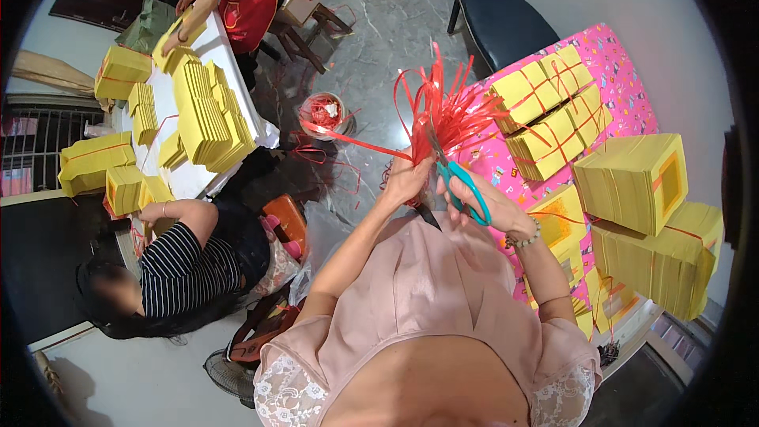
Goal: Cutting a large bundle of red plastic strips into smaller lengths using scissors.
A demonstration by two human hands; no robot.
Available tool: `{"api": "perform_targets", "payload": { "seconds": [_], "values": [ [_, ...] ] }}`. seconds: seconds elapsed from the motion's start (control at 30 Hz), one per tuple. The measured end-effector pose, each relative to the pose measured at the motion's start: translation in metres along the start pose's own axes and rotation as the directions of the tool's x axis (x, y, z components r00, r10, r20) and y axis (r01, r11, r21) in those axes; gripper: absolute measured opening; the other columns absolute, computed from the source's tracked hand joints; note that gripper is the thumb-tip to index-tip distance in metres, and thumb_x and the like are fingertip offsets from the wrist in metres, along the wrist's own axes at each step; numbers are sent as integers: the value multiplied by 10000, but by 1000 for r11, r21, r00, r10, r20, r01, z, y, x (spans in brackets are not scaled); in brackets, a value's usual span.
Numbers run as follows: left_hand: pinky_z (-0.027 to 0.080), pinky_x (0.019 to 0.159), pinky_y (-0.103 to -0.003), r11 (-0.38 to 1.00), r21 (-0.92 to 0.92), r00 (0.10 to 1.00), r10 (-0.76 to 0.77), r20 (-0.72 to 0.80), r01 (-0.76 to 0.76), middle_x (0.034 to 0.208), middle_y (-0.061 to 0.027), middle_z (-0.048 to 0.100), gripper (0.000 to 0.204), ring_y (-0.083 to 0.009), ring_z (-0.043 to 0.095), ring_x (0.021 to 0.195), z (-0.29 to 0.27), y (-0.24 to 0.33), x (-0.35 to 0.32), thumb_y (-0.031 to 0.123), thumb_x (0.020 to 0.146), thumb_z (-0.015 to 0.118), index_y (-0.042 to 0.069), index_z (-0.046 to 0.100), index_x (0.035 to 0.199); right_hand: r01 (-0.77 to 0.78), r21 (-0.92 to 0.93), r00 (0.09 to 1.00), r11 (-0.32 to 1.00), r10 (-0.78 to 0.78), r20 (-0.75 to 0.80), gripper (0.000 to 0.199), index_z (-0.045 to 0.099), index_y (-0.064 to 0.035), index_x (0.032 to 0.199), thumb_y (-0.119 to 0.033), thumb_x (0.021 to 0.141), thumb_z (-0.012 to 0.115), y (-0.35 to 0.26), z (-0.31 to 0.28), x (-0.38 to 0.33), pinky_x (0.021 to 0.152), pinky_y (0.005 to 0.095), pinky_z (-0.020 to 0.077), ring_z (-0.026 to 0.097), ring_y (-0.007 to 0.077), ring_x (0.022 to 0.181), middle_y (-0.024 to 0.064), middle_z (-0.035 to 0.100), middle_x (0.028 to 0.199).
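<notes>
My left hand (406,179) is closed around a bunch of red plastic ribbon strips (447,115), whose loose ends fan out away from me. One long strip trails off to the left toward a white bucket. In my right hand (484,198) is a pair of scissors (466,191) with turquoise handles, its fingers at the loops. The metal blades point up into the ribbon beside my left hand. Ribbon strands partly cover the blades, so I cannot tell whether they touch a strip.
To the right, a pink patterned table (632,103) bears tied yellow paper stacks (632,182). A dark chair (506,24) stands beyond. On the left, a white table (154,160) holds more yellow stacks, with two people working there. The white bucket (341,128) of red scraps sits on the floor.
</notes>
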State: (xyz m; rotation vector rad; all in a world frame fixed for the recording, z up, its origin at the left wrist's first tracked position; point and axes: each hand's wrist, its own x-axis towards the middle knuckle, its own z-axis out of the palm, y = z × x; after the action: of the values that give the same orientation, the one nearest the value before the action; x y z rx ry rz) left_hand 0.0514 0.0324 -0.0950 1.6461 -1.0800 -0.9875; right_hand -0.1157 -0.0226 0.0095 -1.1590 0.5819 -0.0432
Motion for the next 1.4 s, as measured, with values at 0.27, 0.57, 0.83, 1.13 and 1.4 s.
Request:
{"api": "perform_targets", "payload": {
  "seconds": [0.27,0.57,0.83,1.13,1.4],
  "values": [
    [391,507,-306,993,-121,998,10,65,-2,605,-21,483,361,-109,453,552,7,-24,3,365,892,535,6,567,887,80,68,993,994,-73,-97,424,498,-55,950,-469,930,409,0,0,4,472,181,374,498,52,555,-5,462,733],
    [423,553,-360,992,-10,992,122,-8,-122,654,-110,553,426,-208,536,595,6,-11,6,428,891,507,14,586,959,128,-15,990,992,-129,-50,473,480,-70,1010,-521,923,366,-2,3,-5,460,184,336,487,61,567,13,495,724],
    [444,558,-428,949,252,966,225,-124,-189,702,-203,598,212,-376,594,639,12,-2,6,199,837,571,35,593,970,68,100,995,993,-59,-84,513,442,-64,1080,-541,920,343,-10,16,-12,509,191,388,515,73,646,18,510,741],
    [465,564,-412,980,146,972,161,-169,-137,707,-189,620,199,-375,622,682,18,1,8,71,779,551,38,589,972,34,75,987,997,-22,-162,474,448,-62,1057,-501,941,313,-7,21,-5,468,199,431,533,90,624,37,510,720],
    [459,552,-442,980,190,976,103,-192,-66,702,-196,616,256,-389,608,662,23,-10,14,139,792,569,55,563,1035,81,142,989,987,-62,-131,472,452,-58,1046,-491,949,291,-7,27,-8,494,190,436,528,98,583,46,519,698]
  ]
}}
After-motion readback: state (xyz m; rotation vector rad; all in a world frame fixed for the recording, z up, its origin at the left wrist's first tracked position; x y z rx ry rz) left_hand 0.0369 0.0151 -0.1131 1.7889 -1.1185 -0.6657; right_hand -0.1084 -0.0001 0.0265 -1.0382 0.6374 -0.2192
